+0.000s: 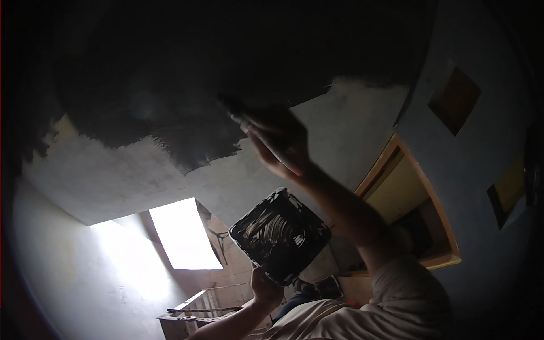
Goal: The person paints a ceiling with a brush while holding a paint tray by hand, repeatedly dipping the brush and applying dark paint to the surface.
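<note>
Raised overhead, my right hand (277, 139) is closed round a dark paintbrush (229, 106), whose tip lies against or close to the blackened part of the surface above me. That dark paint (141, 107) spreads over much of the overhead surface and ends in a ragged edge beside bare grey plaster (323, 130). Lower down, my left hand (266, 289) grips the near corner of a square black paint container (324, 233), tilted so that its streaked, paint-smeared inside shows. Some of the left fingers are hidden behind the container. The brush bristles blur into the dark paint.
A bright window opening (184, 235) lies at the lower left, beside a pale wall (62, 238). Below it are metal rails or a ladder-like frame (192, 311). To the right, a doorway with a wooden frame (447, 226) and a square wall recess (456, 101) show.
</note>
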The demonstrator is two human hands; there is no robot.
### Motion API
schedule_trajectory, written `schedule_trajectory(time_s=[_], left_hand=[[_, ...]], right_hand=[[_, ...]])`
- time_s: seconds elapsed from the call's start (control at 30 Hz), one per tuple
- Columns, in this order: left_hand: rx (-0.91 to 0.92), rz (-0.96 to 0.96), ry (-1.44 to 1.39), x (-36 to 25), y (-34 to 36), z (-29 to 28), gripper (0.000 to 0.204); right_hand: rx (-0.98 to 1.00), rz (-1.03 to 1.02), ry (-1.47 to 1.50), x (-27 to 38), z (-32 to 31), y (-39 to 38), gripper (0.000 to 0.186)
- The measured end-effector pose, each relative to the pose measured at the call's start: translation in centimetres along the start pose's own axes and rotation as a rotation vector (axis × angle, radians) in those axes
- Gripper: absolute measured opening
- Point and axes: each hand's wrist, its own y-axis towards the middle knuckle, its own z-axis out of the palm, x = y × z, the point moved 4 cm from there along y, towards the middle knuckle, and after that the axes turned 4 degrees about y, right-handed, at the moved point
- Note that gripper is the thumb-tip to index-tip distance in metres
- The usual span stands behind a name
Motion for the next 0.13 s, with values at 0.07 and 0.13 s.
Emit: schedule_trajectory(time_s=[0.07, 0.13], left_hand=[[0.015, 0.003, -0.001, 0.1, 0.2, -0.6, 0.055], [0.107, -0.007, -0.081, 0.5, 0.2, -0.5, 0.055]], right_hand=[[0.067, -0.228, -0.169, 0.3, -3.9, 2.1, 0.037], [0.170, -0.272, -0.278, 0.5, -5.0, 3.0, 0.041]])
